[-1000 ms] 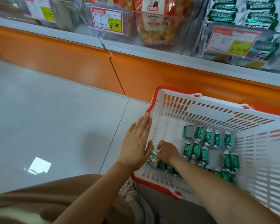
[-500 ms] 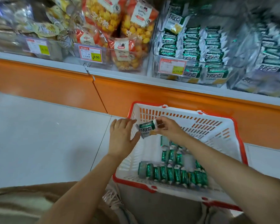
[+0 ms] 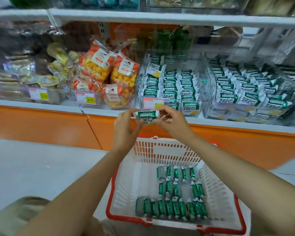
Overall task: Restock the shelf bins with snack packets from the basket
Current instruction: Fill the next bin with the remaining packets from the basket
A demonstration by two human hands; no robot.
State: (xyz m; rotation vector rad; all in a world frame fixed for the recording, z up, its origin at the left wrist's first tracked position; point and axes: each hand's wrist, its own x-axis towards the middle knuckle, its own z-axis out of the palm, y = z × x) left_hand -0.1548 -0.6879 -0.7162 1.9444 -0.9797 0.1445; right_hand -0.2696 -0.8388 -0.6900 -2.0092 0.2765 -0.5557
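Observation:
A green-and-white snack packet [image 3: 146, 117] is held up in front of the shelf edge. My left hand [image 3: 126, 128] pinches its left end and my right hand [image 3: 169, 119] pinches its right end. Just behind it stands a clear shelf bin [image 3: 170, 87] stacked with matching green packets. Below on the floor sits the white basket with a red rim [image 3: 124, 188]; several green packets [image 3: 174, 206] lie in rows inside it.
A second clear bin of green packets [image 3: 249, 92] stands to the right. Orange bags of yellow puffs [image 3: 109, 77] and pale wrapped snacks [image 3: 41, 75] fill bins on the left. An orange shelf base [image 3: 41, 123] runs below. Grey floor tiles [image 3: 32, 167] lie to the left.
My right hand lifted one packet out of the basket up to the shelf. My left hand left the basket rim and took the packet's other end. The view tilted upward.

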